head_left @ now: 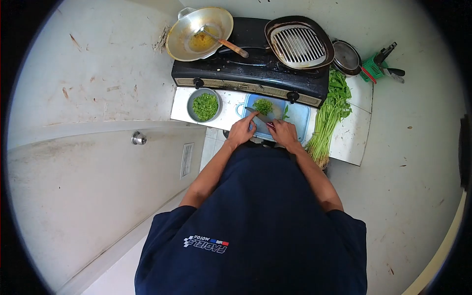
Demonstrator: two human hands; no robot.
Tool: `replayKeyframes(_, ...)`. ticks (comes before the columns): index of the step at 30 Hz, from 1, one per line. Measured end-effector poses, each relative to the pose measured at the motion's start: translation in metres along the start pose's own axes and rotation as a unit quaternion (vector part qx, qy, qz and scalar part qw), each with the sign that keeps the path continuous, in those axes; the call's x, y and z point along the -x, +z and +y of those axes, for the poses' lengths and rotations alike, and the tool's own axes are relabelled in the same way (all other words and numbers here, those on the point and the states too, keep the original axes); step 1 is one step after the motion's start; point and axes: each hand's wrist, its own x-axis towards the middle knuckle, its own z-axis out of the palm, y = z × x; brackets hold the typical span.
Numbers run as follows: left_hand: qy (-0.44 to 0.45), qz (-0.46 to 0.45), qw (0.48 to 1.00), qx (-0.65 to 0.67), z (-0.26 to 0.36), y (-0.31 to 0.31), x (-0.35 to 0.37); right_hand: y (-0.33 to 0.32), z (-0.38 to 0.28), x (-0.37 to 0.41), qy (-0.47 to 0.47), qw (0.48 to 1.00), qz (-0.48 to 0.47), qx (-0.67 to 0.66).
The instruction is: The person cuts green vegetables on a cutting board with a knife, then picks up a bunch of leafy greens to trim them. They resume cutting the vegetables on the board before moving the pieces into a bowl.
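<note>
My right hand (283,132) is closed round the handle of a kitchen knife (262,117), whose blade slants to the upper left over a blue cutting board (299,117). My left hand (242,130) is at the board's left edge, its index finger stretched out to the blade and the thumb apart; I see nothing held in it. A small heap of chopped green leaves (263,105) lies on the board just beyond the blade. A few loose green pieces (285,112) are to the right of it.
Left of the board stands a grey bowl (191,109) of chopped greens. A bundle of leafy stalks (328,113) lies to the right. Behind is a black gas stove (246,73) carrying a wok (176,42) with a spatula (231,46) and a grill pan (300,44). A green basket (369,69) holds knives.
</note>
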Motion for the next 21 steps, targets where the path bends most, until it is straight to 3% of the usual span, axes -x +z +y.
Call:
replayKeyframes(9, -0.050, -0.001, 0.998, 0.028, 0.009, -0.003, -0.013, -0.009, 0.011, 0.010, 0.004, 1.000, 0.005, -0.020)
replayKeyframes(15, -0.053, 0.027, 0.996, 0.063, 0.008, -0.002, 0.000, -0.010, 0.037, 0.025, 0.037, 0.992, 0.044, -0.112)
replayKeyframes(18, -0.035, 0.034, 0.996, 0.070, 0.010, -0.001, -0.003, -0.022, 0.052, 0.041, 0.129, 0.984, -0.008, -0.124)
replayKeyframes(21, 0.004, 0.032, 0.996, 0.079, 0.015, 0.004, -0.012, -0.027, 0.060, 0.064, 0.195, 0.966, 0.034, -0.165)
